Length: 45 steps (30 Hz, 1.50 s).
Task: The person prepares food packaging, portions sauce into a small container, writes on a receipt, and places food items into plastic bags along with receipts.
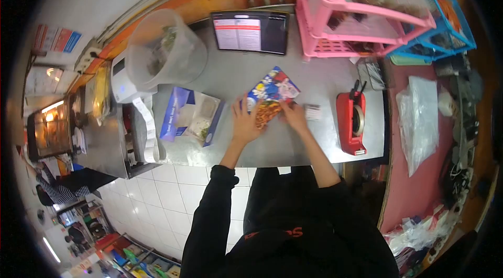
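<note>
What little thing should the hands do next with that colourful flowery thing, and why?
Maybe turn it a tiny bit straighter. The flowery thing lies slanted on the metal counter, and the left hand and right hand are at its two sides, so a gentle turn looks easy.

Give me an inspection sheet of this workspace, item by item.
Surface: metal worktop, shiny, edges visible in front.
Job's things: colourful printed packet under both hands; opened blue-and-white box to its left, food with greens inside.
Clutter: red tape dispenser, small printed card, translucent bucket, lit screen, long paper strip.
Grippers: nothing seen; bare left hand and right hand touch the packet.
Cables: dark one at the wall socket.
Surroundings: pink rack, blue basket, tiled floor, people in the left background.
</note>
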Each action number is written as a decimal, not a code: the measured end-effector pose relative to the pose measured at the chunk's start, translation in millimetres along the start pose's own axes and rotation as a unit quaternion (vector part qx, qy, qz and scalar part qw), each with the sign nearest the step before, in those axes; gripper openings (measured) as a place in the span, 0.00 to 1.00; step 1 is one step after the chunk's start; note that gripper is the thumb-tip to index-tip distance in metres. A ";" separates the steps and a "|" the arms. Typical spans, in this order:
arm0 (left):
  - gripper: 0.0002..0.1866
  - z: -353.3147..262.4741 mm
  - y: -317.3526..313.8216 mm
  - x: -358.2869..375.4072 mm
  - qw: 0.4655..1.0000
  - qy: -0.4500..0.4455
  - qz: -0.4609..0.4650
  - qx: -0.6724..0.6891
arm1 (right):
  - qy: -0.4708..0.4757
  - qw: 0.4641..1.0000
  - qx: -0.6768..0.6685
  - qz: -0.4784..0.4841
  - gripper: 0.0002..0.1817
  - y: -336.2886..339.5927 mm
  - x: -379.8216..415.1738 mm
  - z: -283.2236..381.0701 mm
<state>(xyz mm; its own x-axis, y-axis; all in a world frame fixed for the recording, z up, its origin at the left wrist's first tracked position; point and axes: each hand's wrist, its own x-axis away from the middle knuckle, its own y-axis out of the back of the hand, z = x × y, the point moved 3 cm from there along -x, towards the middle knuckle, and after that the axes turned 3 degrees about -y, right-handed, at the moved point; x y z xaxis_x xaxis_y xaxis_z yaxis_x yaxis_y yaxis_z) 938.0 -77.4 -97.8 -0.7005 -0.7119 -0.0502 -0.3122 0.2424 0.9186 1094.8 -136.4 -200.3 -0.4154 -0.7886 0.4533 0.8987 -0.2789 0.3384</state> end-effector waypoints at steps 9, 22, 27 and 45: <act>0.42 89.6 91.0 109.0 0.860 0.229 -0.451 0.071 | 0.231 0.955 0.174 0.069 0.15 -48.5 69.1 157.0; 0.37 211.6 106.3 84.2 0.725 0.271 -0.554 0.306 | 0.302 0.932 0.186 0.073 0.32 -214.1 -5.1 236.8; 0.25 263.1 120.2 107.9 0.856 0.250 -0.363 0.268 | 0.211 0.945 0.193 0.159 0.26 -165.5 -8.9 219.3; 0.20 242.0 118.2 144.6 0.461 0.384 -0.027 0.800 | 0.277 0.956 0.067 0.060 0.27 -145.8 74.8 174.7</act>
<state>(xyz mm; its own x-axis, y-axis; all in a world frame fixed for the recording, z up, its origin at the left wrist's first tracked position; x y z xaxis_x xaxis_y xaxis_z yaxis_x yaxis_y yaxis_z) 644.5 7.8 -91.3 -0.4228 -0.6193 0.6616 -0.8195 -0.0503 -0.5708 908.1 -59.0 -71.7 -0.1377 -0.9905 0.0010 0.8936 -0.1238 0.4314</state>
